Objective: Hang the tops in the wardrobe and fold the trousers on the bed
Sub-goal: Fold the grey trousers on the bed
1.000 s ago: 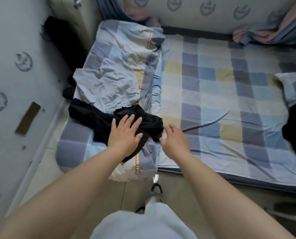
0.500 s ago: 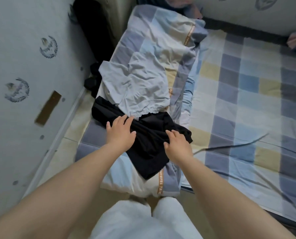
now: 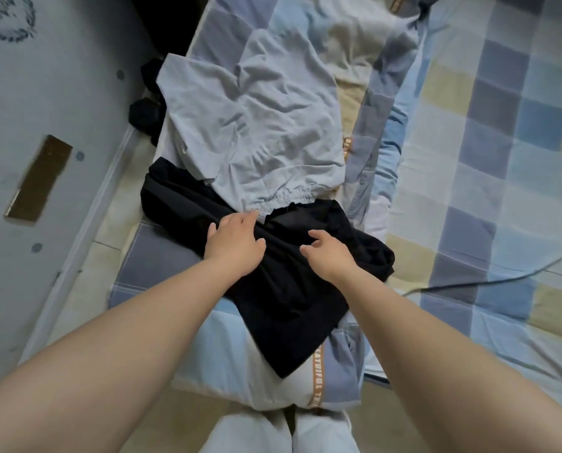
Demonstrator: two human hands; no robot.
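Note:
A black garment (image 3: pixel 292 289) lies crumpled on the folded checked quilt (image 3: pixel 161 259) at the bed's left end. Pale grey trousers (image 3: pixel 256 125) with an elastic waistband lie spread just beyond it, their waistband overlapping the black cloth. My left hand (image 3: pixel 235 243) rests flat on the black garment, fingertips at the grey waistband. My right hand (image 3: pixel 330 253) hovers over the black garment's right part with fingers loosely bent; I cannot tell whether it touches the cloth.
The checked bed sheet (image 3: pixel 502 158) stretches to the right, with a dark cable (image 3: pixel 502 276) lying across it. A grey wall (image 3: pixel 44 158) with a brown patch stands close on the left. Dark items (image 3: pixel 145 116) sit on the floor by the wall.
I have leaned closer over the quilt. My right hand has come from the sheet onto the black garment. My left hand has slid up toward the grey waistband.

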